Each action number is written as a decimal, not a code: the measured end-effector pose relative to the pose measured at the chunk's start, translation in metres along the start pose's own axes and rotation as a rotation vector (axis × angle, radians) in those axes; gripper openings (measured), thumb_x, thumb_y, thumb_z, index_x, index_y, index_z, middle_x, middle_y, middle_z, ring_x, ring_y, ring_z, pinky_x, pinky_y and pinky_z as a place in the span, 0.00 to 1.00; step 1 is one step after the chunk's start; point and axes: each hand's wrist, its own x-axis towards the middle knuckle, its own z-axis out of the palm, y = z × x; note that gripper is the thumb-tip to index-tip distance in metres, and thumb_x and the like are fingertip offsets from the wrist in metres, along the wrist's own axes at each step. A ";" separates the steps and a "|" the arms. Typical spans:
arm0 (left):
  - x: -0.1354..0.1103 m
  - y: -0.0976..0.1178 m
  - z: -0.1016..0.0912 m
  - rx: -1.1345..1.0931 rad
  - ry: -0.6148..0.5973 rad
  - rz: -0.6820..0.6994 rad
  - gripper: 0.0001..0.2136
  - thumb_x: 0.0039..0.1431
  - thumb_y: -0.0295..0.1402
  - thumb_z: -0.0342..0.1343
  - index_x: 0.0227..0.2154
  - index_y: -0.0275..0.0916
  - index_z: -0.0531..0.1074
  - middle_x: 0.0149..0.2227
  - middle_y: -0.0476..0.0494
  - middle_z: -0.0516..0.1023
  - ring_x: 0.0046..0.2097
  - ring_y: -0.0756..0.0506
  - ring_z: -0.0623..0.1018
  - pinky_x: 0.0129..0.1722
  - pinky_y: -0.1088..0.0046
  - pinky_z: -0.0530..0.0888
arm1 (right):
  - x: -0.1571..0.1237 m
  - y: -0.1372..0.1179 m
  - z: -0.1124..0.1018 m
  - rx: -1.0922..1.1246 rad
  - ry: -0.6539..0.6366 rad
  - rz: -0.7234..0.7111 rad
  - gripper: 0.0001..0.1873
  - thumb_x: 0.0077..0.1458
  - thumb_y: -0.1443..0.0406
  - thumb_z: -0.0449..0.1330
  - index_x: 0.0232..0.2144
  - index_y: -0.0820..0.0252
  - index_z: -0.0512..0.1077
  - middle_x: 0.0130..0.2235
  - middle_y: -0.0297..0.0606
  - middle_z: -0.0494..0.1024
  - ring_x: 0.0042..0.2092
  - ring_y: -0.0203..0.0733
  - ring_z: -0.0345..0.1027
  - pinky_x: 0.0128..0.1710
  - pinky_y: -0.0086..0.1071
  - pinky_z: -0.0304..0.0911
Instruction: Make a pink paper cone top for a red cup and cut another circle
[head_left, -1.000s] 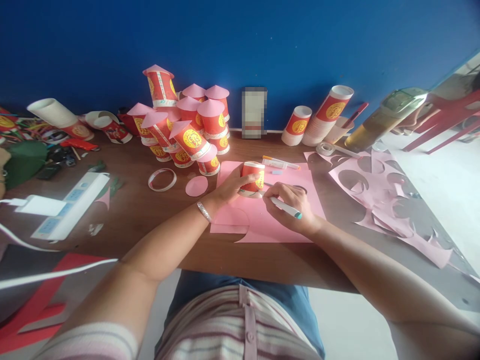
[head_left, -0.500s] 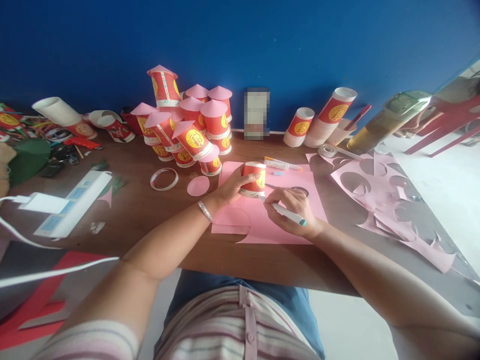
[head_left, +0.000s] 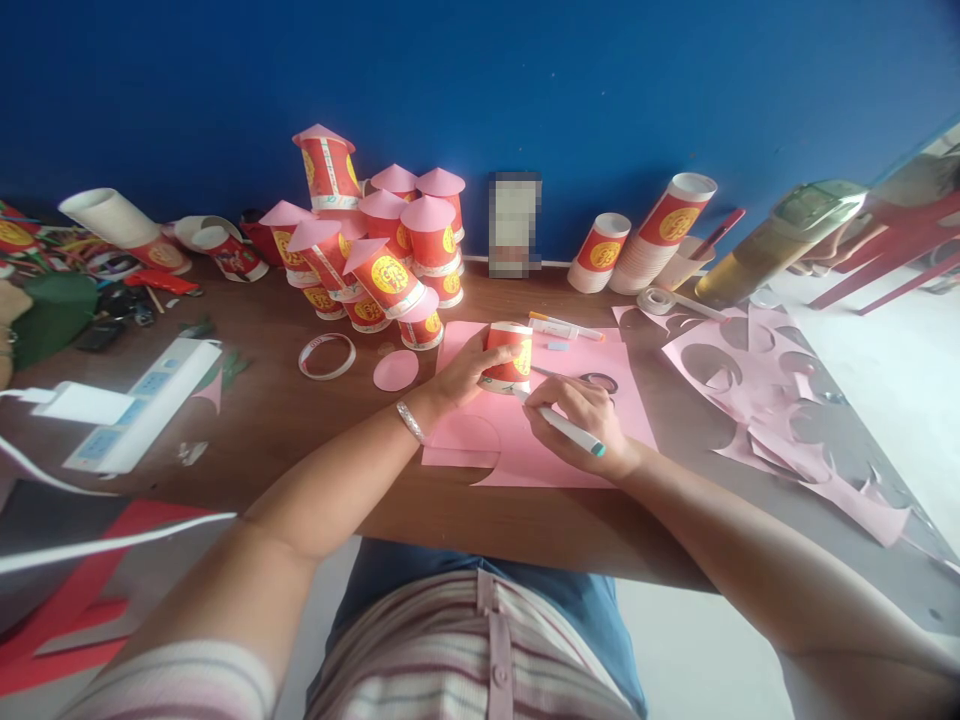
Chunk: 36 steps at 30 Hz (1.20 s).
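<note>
A red paper cup (head_left: 508, 355) stands upside down on a pink sheet of paper (head_left: 536, 450) on the brown table (head_left: 300, 430). My left hand (head_left: 463, 372) wraps its fingers round the cup's left side and holds it down. My right hand (head_left: 577, 420) pinches a white marker with a teal end (head_left: 568, 429), tip at the cup's rim on the paper. A curved cut shows at the sheet's lower left.
A pile of red cups with pink cone tops (head_left: 371, 245) stands behind. A pink paper disc (head_left: 395, 371), tape ring (head_left: 326, 356), another marker (head_left: 564, 326), cup stacks (head_left: 660, 235), cut pink scraps (head_left: 772, 400) and a white power strip (head_left: 142, 405) lie around.
My right hand has slid the marker a little round the cup's base toward the near side. The left hand and cup have stayed put.
</note>
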 end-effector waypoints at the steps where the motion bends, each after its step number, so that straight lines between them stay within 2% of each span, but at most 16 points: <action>1: 0.000 0.000 0.000 -0.001 -0.004 0.002 0.17 0.55 0.44 0.67 0.35 0.38 0.68 0.32 0.50 0.71 0.32 0.50 0.71 0.31 0.74 0.68 | 0.000 0.000 0.000 0.002 0.010 -0.008 0.10 0.61 0.74 0.56 0.31 0.53 0.67 0.26 0.30 0.77 0.26 0.35 0.71 0.27 0.29 0.63; 10: 0.000 0.001 0.000 0.017 0.016 0.004 0.15 0.54 0.41 0.67 0.34 0.38 0.70 0.32 0.48 0.72 0.34 0.49 0.73 0.34 0.74 0.72 | 0.000 0.002 0.005 0.029 0.071 -0.052 0.10 0.61 0.75 0.57 0.33 0.54 0.66 0.25 0.28 0.74 0.25 0.33 0.66 0.26 0.28 0.59; 15: -0.002 0.000 -0.001 0.026 0.053 -0.027 0.16 0.55 0.40 0.66 0.40 0.38 0.71 0.36 0.47 0.75 0.38 0.47 0.77 0.37 0.72 0.75 | -0.001 0.005 0.004 -0.004 0.083 -0.044 0.10 0.60 0.75 0.57 0.32 0.54 0.66 0.25 0.27 0.74 0.24 0.33 0.65 0.26 0.28 0.57; 21: -0.002 -0.003 -0.003 -0.018 0.032 -0.076 0.21 0.56 0.43 0.67 0.47 0.38 0.70 0.39 0.46 0.77 0.41 0.45 0.79 0.39 0.70 0.79 | 0.001 0.006 -0.001 -0.042 0.074 -0.035 0.10 0.58 0.74 0.57 0.31 0.54 0.65 0.23 0.26 0.71 0.22 0.33 0.63 0.25 0.29 0.56; 30: -0.001 -0.003 -0.003 -0.046 0.018 -0.059 0.20 0.55 0.41 0.68 0.45 0.37 0.70 0.37 0.48 0.75 0.38 0.48 0.77 0.33 0.75 0.76 | 0.000 0.006 -0.001 -0.013 0.055 -0.035 0.10 0.57 0.74 0.56 0.30 0.54 0.64 0.22 0.26 0.70 0.21 0.33 0.60 0.24 0.29 0.55; 36: -0.001 -0.003 -0.002 -0.004 0.030 -0.050 0.19 0.55 0.42 0.68 0.43 0.37 0.70 0.37 0.48 0.75 0.37 0.48 0.76 0.33 0.75 0.74 | -0.001 0.005 0.000 0.003 0.054 -0.025 0.09 0.58 0.73 0.56 0.31 0.54 0.65 0.24 0.27 0.72 0.22 0.33 0.62 0.25 0.29 0.56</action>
